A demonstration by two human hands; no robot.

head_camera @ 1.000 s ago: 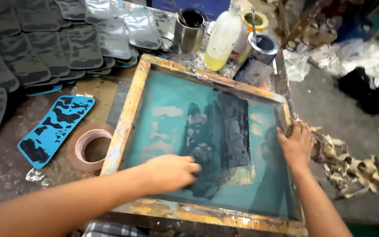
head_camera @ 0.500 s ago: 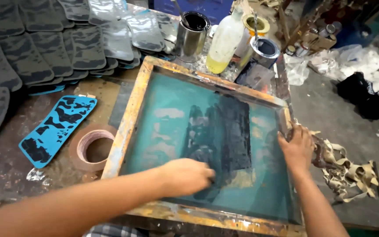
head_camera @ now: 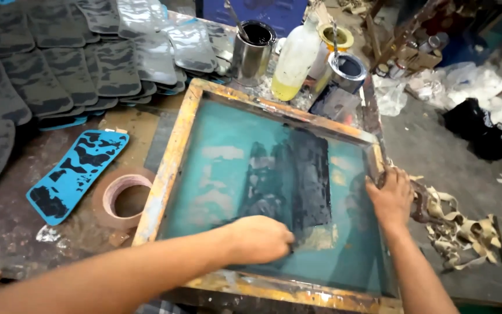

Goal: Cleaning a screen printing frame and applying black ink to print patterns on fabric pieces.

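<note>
The desk (head_camera: pixel 7 232) is a dark, paint-stained surface; a grey concrete floor (head_camera: pixel 437 145) runs along its right side, strewn with rags, plastic bags and curled scraps.

Containers stand at the far edge of the desk: an open metal can of black ink (head_camera: pixel 252 51) with a stick in it, a tall white plastic bottle (head_camera: pixel 295 58) holding yellowish liquid, and a second metal can (head_camera: pixel 347 71) with a tool in it. A blue crate (head_camera: pixel 280 13) stands behind them.

The wooden screen-printing frame (head_camera: pixel 169 168) lies flat at the centre of the desk. Its teal mesh (head_camera: pixel 222 151) carries a black ink patch (head_camera: pixel 297 174).

The left hand (head_camera: pixel 260 238) rests on the mesh at the near edge of the ink patch, fingers clenched around something dark; what it is cannot be told. The right hand (head_camera: pixel 389 197) presses on the right rail of the frame, fingers released and curved over the edge.

Left of the frame lie a tape roll (head_camera: pixel 124 197) and a blue sole-shaped piece (head_camera: pixel 76 174) with black camouflage print. Rows of grey printed pieces (head_camera: pixel 59 75) overlap across the far left
</note>
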